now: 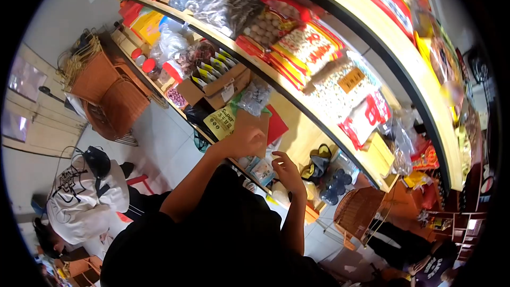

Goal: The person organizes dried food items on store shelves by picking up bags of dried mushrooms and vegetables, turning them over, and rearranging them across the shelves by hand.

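Observation:
My left hand (247, 140) reaches over the lower shelf with its fingers curled in. Whatever they may hold is hidden and slightly blurred. Just beyond it lies a flat brown cardboard piece (252, 120), overlapped by the hand. Beside that are a yellow-green printed packet (219, 123), a clear plastic bag (255, 97) of small pieces and a red flat item (277, 124). My right hand (287, 171) hovers to the right, its fingers apart and slightly bent with nothing in them. Small packets (262, 171) sit below and between the hands.
Bagged dry goods (308, 48) fill the upper wooden shelf (297, 100). A carton of yellow-black packets (228, 86) and red-lidded jars (150, 66) stand lower left. Wicker baskets (109, 93) are at left, another basket (358, 211) at right. One person (87, 196) is left, another (430, 260) lower right.

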Motion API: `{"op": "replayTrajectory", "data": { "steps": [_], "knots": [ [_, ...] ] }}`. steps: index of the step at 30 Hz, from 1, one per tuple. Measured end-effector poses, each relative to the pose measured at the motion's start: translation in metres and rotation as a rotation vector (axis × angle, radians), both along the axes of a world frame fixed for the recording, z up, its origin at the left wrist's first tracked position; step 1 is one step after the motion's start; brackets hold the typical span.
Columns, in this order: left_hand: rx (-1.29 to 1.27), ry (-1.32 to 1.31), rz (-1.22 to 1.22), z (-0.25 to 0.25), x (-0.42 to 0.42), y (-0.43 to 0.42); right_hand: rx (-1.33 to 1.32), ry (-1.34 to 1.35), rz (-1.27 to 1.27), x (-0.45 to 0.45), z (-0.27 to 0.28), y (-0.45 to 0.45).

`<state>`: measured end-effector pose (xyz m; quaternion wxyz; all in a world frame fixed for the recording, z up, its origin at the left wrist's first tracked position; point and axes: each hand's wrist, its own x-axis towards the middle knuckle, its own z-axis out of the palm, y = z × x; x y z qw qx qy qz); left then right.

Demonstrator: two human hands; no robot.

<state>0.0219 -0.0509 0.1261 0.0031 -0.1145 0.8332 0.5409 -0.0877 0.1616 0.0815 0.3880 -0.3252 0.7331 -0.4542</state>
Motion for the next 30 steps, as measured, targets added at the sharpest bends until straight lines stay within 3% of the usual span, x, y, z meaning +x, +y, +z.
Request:
{"op": "replayTrajectory", "data": {
  "steps": [4, 5, 8, 15, 22, 24, 25, 28, 30],
  "knots": [
    [0.049, -0.129, -0.171, -0.032, 0.008, 0.034, 0.051, -0.035, -0.030, 0.003, -0.022, 0.044],
    [-0.097, -0.070, -0.219, -0.035, 0.009, 0.042, 0.065, -0.016, -0.049, 0.004, -0.026, 0.052],
    [-0.170, -0.152, -0.264, -0.036, 0.006, 0.055, 0.065, 0.011, -0.093, 0.003, -0.032, 0.072],
    [-0.069, -0.047, -0.226, -0.057, 0.001, 0.037, 0.076, 0.035, -0.216, -0.001, -0.041, 0.079],
    [0.103, 0.055, -0.248, -0.027, 0.021, -0.023, 0.303, 0.149, -0.313, 0.024, -0.008, 0.003],
    [0.189, 0.020, -0.247, -0.028, 0.029, -0.037, 0.407, 0.091, -0.194, 0.034, 0.007, -0.022],
    [0.203, -0.016, -0.267, -0.029, 0.031, -0.045, 0.268, 0.175, -0.184, 0.039, -0.005, -0.026],
    [0.178, -0.016, -0.313, -0.035, 0.031, -0.062, 0.297, 0.188, -0.199, 0.054, 0.003, -0.047],
    [0.233, 0.047, -0.192, -0.029, 0.031, -0.070, 0.261, 0.182, -0.230, 0.059, 0.007, -0.053]
  ]
}}
